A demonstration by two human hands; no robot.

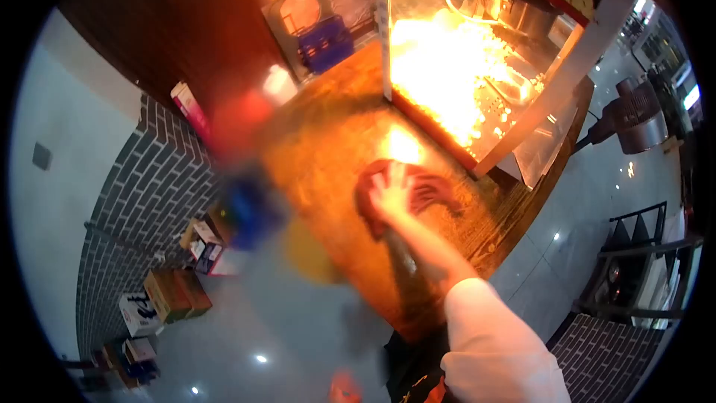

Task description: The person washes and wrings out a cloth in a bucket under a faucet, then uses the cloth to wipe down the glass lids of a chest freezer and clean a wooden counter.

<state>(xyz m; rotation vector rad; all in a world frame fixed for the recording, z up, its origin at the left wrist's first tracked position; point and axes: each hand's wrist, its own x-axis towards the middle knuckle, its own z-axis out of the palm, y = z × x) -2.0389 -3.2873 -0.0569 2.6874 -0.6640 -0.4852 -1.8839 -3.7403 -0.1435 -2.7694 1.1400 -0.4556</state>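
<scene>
My right hand [392, 192] presses flat on a dark red cloth [429, 189], its fingers spread over it. The cloth lies bunched on the brown wooden counter [321, 157], just in front of a brightly lit glass popcorn machine [477, 67]. Popcorn is heaped inside the machine. A white sleeve covers the upper part of my right arm. Near the bottom edge, a small blurred reddish shape [344, 388] may be part of my left hand, but its fingers cannot be made out.
A blue basket [326, 45] stands at the counter's back. Cardboard boxes [177, 295] sit on the floor by the brick-patterned wall [123, 231]. A fan [638, 116] is at the right, with a dark metal rack [634, 254] below it.
</scene>
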